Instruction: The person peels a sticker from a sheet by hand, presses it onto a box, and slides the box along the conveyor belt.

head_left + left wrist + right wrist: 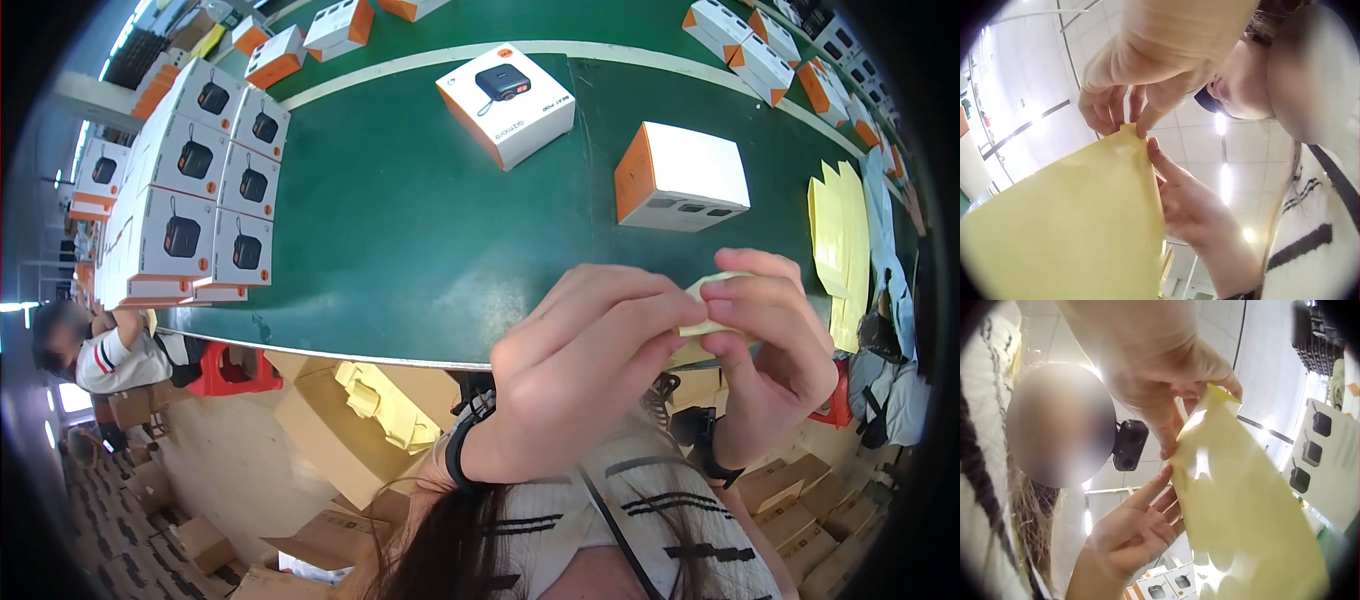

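Observation:
A yellow, glossy, slightly see-through sheet (pixel 1079 219) is between my two hands, broad in both wrist views and seen nearly edge-on in the head view. My left hand (pixel 590 365) pinches its upper edge between thumb and fingers. Close beside it, my right hand (pixel 775 345) pinches the same edge, with the thumb on one face. In the right wrist view, light shines through the sheet (pixel 1235 500) and finger shadows show on it. Just beyond the hands, a white box with an orange side (pixel 690 180) stands on the green table (pixel 420 230).
Another product box (pixel 510 105) lies farther back. A stack of boxes (pixel 190 190) stands at the left. Yellow sheets (pixel 840 250) hang over the table's right side. Below the front edge are an open carton (pixel 330 430) with yellow material and a red stool (pixel 235 370); a person (pixel 130 350) sits at far left.

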Action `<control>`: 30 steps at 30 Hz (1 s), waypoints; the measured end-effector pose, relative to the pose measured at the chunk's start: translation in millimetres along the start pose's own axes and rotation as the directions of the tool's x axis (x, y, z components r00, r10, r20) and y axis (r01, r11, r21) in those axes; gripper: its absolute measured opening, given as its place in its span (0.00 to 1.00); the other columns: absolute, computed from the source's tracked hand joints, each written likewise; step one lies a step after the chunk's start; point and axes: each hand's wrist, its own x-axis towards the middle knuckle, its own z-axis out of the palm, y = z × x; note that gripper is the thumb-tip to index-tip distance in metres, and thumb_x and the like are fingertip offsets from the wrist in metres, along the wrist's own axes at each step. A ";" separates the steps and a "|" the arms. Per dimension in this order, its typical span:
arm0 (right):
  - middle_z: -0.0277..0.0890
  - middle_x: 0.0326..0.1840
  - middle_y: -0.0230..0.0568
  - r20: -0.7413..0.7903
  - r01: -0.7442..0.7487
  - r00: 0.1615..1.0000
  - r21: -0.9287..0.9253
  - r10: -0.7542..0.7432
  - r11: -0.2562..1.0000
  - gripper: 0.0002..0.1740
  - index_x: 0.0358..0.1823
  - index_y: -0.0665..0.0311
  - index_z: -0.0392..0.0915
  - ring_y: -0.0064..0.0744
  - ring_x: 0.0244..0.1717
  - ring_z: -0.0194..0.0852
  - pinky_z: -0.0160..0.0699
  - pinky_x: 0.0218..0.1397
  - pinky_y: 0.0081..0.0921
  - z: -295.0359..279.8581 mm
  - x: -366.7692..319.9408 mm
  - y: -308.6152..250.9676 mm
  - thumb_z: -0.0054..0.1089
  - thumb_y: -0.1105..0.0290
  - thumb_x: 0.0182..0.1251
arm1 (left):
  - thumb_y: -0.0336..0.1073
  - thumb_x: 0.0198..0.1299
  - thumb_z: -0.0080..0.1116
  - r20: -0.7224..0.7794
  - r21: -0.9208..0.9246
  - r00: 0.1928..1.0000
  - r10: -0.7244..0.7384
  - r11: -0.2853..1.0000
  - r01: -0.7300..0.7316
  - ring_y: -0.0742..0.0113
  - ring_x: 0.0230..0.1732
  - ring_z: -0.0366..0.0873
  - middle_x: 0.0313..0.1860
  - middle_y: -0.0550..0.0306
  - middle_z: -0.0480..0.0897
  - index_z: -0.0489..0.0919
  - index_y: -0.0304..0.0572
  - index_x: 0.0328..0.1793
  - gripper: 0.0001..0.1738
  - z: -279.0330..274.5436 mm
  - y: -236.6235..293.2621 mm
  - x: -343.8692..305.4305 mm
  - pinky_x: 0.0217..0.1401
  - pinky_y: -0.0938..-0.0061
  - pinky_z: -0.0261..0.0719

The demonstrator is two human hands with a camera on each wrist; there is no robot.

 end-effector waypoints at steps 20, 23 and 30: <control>0.82 0.40 0.47 -0.094 0.095 0.992 0.077 -0.087 0.993 0.12 0.34 0.69 0.82 0.40 0.35 0.80 0.72 0.41 0.30 4.8 -6.2 11.7 0.68 0.87 0.46 | 0.15 0.50 0.66 -0.001 -0.136 0.998 -0.064 0.989 0.063 0.63 0.31 0.83 0.37 0.43 0.87 0.85 0.24 0.44 0.13 6.0 -4.1 -5.8 0.33 0.78 0.78; 0.82 0.41 0.47 -0.069 0.033 0.997 0.095 -0.027 0.995 0.13 0.36 0.70 0.82 0.38 0.33 0.79 0.70 0.39 0.29 2.6 -4.6 8.9 0.68 0.86 0.47 | 0.14 0.50 0.65 0.025 -0.159 0.998 -0.055 0.986 0.058 0.64 0.31 0.83 0.36 0.43 0.86 0.85 0.23 0.45 0.13 2.8 -3.2 -4.4 0.33 0.78 0.78; 0.80 0.38 0.43 -0.132 0.189 0.975 0.080 -0.177 0.979 0.12 0.36 0.68 0.83 0.36 0.35 0.77 0.67 0.33 0.29 7.0 -8.3 21.5 0.71 0.80 0.47 | 0.14 0.50 0.64 0.066 -0.209 0.996 0.063 0.977 -0.048 0.65 0.30 0.83 0.35 0.45 0.86 0.85 0.25 0.47 0.16 3.5 -11.7 -3.7 0.32 0.79 0.78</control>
